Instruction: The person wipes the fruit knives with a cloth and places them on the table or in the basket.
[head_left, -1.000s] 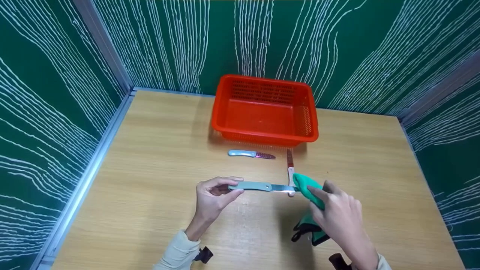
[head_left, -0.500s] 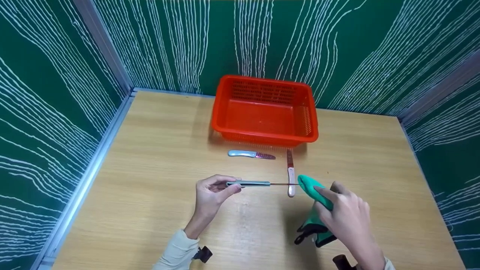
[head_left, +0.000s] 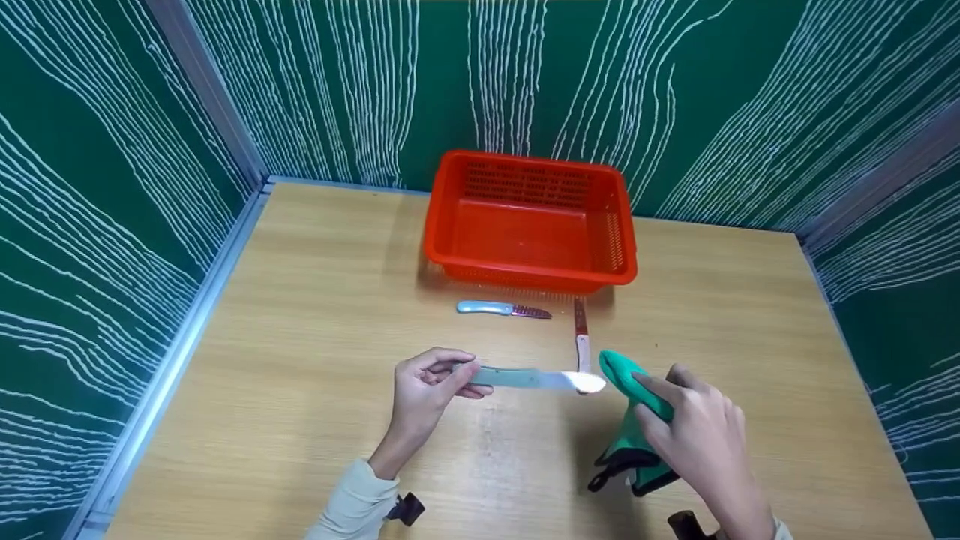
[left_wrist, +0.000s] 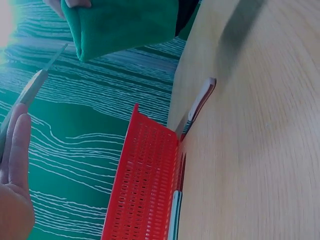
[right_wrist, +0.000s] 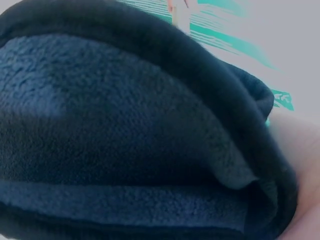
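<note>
My left hand [head_left: 424, 394] pinches the grey-green handle of a knife [head_left: 517, 377] held level above the table, blade pointing right and glinting. That knife [left_wrist: 27, 95] shows at the left of the left wrist view, beside my fingers [left_wrist: 15, 150]. My right hand [head_left: 697, 442] grips a folded green cloth [head_left: 626, 390], its tip just right of the blade's end. The cloth [left_wrist: 120, 25] fills the top of the left wrist view. In the right wrist view the cloth [right_wrist: 125, 140] blocks almost everything.
A red plastic basket [head_left: 530, 221] stands at the back of the wooden table [head_left: 300, 315]. Two more knives lie in front of it: a light-blue-handled knife [head_left: 499, 308] and a white-handled knife [head_left: 581, 341]. Green patterned walls enclose the table on three sides.
The left hand has rolled the knife: flat a second ago, edge-on half a second ago, flat again and glinting now. The cloth has come off the blade and sits just right of its tip.
</note>
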